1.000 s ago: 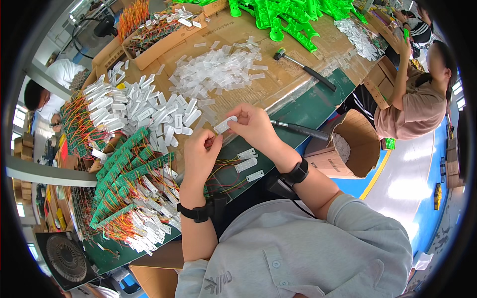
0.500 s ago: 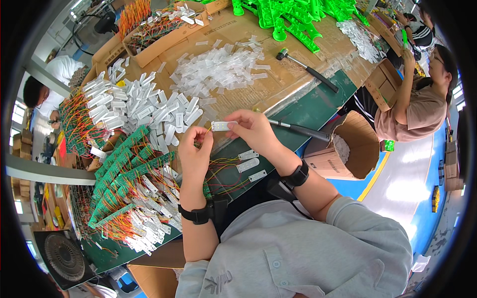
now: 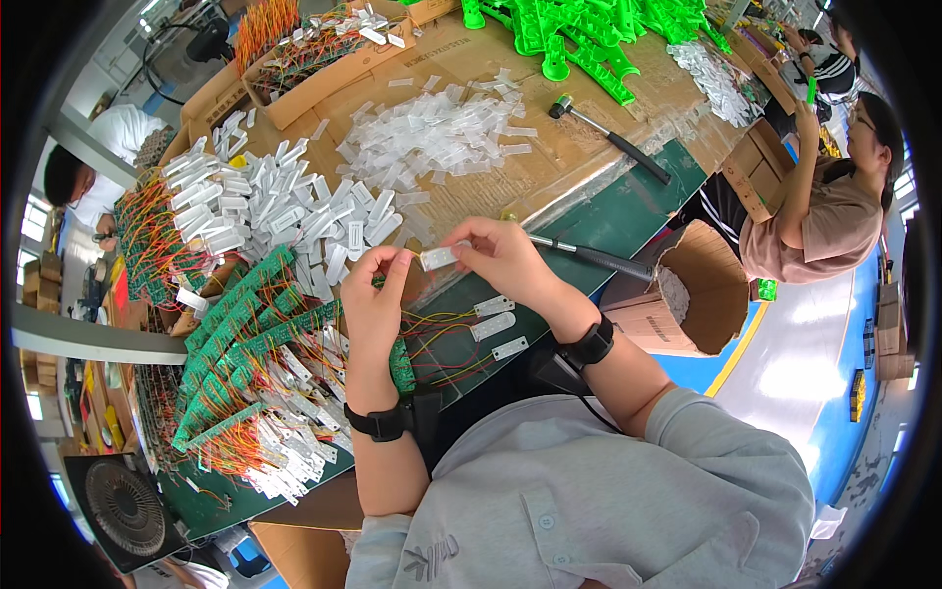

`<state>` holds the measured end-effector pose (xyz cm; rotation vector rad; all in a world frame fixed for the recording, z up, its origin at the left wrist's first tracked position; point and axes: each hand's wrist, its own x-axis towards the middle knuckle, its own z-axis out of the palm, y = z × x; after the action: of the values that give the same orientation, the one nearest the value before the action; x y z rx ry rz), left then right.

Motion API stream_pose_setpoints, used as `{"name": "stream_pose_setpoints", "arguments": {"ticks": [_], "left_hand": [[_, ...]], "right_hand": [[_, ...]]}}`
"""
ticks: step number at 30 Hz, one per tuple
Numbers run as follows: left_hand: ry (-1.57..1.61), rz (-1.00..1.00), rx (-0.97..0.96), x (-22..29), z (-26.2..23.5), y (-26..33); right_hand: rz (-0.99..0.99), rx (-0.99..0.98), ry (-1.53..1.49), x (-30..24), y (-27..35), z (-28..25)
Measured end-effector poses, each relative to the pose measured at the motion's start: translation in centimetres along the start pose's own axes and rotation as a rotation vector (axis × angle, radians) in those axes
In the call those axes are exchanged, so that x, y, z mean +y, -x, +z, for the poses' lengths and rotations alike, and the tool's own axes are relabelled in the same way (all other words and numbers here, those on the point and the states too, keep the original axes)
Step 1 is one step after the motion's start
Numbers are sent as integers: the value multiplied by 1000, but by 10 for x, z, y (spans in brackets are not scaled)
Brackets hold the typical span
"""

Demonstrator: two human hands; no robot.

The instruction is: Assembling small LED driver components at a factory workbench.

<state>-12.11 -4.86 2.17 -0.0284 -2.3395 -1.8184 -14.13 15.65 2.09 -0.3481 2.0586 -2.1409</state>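
From the head camera, a small white plastic strip [image 3: 438,257] sits pinched between the fingertips of both hands above the green mat [image 3: 628,211]. The right hand [image 3: 502,260] clamps one end, the left hand [image 3: 375,294] the other, wrists raised, forearms angled inward.

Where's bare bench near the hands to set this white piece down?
Bare green mat between the near hammer and cardboard sheet edge; a smaller patch by three loose white strips. Crowded left: circuit boards, white housing pile. Both hands hold the white piece.
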Motion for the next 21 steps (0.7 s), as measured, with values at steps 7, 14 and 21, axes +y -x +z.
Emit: {"name": "stream_pose_setpoints", "arguments": {"ticks": [7,14,21], "left_hand": [[-182,144,-60,8,-4,-5],[-828,143,216,-6,-32,-35],[-1123,74,195,-14,-19,-43]], "right_hand": [[-21,-111,505,-23,1,-6],[-175,-20,629,5,-7,-4],[-309,39,816,12,-6,7]]}}
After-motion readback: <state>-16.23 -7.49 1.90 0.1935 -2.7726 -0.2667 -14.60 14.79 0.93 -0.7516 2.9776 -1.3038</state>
